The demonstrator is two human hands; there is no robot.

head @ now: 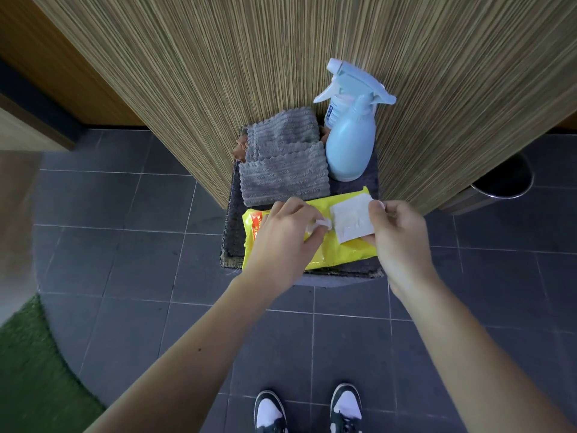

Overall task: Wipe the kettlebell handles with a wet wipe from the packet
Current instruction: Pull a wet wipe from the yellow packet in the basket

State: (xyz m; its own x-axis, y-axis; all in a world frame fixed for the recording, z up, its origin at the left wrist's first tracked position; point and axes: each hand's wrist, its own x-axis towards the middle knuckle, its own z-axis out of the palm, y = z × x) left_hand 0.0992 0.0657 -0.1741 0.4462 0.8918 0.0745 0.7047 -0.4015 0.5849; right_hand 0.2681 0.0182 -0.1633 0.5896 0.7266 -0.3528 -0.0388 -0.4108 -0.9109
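A flat yellow plastic packet of wet wipes (343,254) lies along the near edge of a small dark carpet-topped stool (232,214) that stands against a striped wood-grain wall panel (281,57). The right hand (396,232) pinches the white adhesive flap (351,221) of the packet between thumb and fingers and holds it peeled up and back. The left hand (281,242) rests over the middle of the packet, its fingertips closed on a small tuft of white wet wipe (321,225) at the opening, just beside the lifted flap. Behind the packet, folded grey ribbed microfibre cloths (284,164) lie in a stack, and a pale blue plastic spray bottle (349,142) stands to their right, touching the wall panel. No kettlebell is in view. Below, on the dark grey tiled floor (125,245), two black-and-white sneakers (312,407) show.
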